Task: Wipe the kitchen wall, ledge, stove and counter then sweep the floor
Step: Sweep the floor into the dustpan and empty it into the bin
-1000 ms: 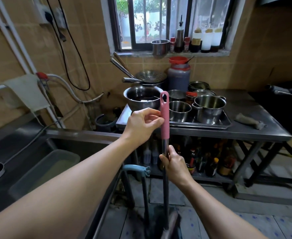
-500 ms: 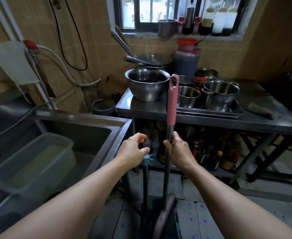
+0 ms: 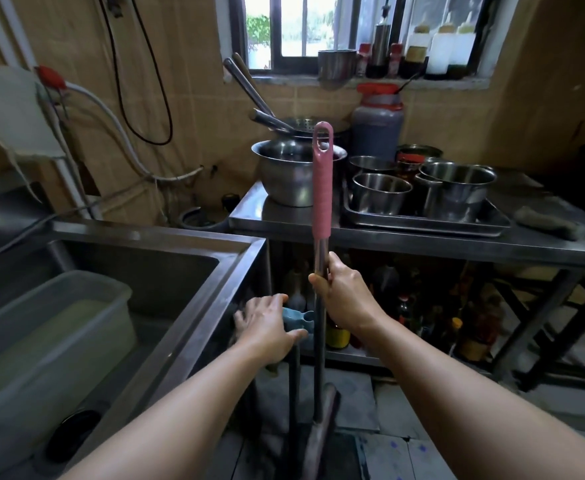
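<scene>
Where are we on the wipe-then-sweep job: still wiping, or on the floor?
Floor stage, just starting. No cloth in either hand; whether the wiping is finished can't be judged here. The right hand grips the broom shaft below its pink grip, held upright. The left hand reaches onto the dustpan's blue handle, fingers spread. The broom head stands by the dustpan on the floor, so sweeping isn't underway.

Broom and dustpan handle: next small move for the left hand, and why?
Probably curl the left hand round the blue dustpan handle. Its fingers lie spread on the handle, not yet gripping, while the right hand already grips the broom shaft, upright beside it.
</scene>
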### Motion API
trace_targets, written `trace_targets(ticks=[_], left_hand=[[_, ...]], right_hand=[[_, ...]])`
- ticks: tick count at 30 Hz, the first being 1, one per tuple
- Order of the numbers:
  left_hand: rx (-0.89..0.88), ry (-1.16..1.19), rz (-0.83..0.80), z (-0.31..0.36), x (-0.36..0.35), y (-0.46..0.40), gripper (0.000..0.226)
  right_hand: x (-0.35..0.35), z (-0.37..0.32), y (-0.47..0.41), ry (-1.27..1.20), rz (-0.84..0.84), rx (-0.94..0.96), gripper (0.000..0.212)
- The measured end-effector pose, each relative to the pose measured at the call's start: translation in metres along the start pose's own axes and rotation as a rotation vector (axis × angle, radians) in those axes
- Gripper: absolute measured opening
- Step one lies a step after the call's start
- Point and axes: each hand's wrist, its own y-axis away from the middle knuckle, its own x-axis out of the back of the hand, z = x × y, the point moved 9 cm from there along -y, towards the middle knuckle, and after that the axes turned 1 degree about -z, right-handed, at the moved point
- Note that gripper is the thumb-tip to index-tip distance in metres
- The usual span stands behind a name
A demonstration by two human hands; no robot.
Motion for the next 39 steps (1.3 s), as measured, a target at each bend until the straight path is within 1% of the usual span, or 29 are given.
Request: trace_targets(ticks=[8,12,14,20,25,27,30,34,39], left_hand=[[-0.04,0.0,0.042,0.0,-0.027,-0.017,0.07],[-0.048,0.025,0.074,0.003,-0.026,-0.023,0.065],[-0.046,0.035,0.12,0.004,-0.026,-0.023,0.063],[-0.022,-0.024,0.202,0.009,-0.031,-0.023,0.071],[0.021,-0.072,0.26,0.012,-0.032,-0.026,0.08],[0.036,-0.073,0.312,0.012,-0.032,-0.025,0.08],[0.051,-0.07,0.387,0.013,-0.03,-0.023,0.076],[0.024,-0.063,0.479,0.016,-0.028,-0.021,0.066],[-0.008,-0.083,0.502,0.022,-0.028,-0.02,0.056]], right_hand=[[-0.004,-0.003,-0.004,-0.07,-0.018,0.049,0.017],[-0.002,-0.002,-0.006,-0.065,-0.02,0.067,0.014],[-0.003,-0.002,-0.008,-0.061,-0.014,0.078,0.014],[-0.001,0.003,-0.011,-0.072,0.029,0.098,0.015],[-0.002,0.003,-0.01,-0.104,0.027,0.127,0.016],[-0.002,0.004,-0.01,-0.108,0.039,0.139,0.015],[0.0,0.005,-0.009,-0.117,0.056,0.146,0.014],[-0.001,0.008,-0.01,-0.142,0.065,0.144,0.009],[-0.004,0.006,-0.013,-0.147,0.074,0.149,0.009]])
